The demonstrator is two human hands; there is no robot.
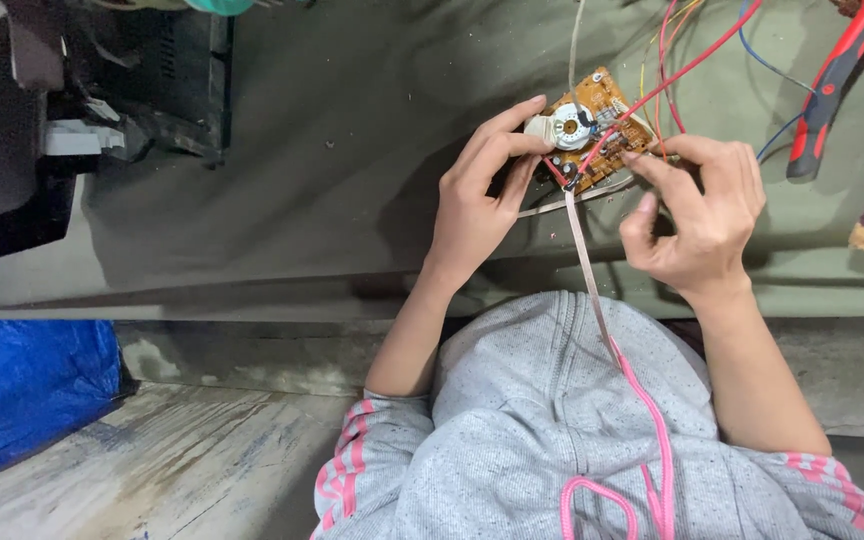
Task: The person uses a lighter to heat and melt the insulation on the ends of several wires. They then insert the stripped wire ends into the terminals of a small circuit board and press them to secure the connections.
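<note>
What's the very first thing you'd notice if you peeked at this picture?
Right in the middle, the left hand and the right hand hold a small orange circuit board over a grey-green table, with red wires trailing off it toward the top edge. At the far right lie red-handled pliers, and a bright pink drawstring hangs down the grey hoodie below.

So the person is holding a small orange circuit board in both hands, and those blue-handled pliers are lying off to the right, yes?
Not quite: the head view shows the pliers have red and black handles, not blue. The rest holds: the left hand and right hand hold the small orange circuit board, and the pliers lie to the right.
</note>
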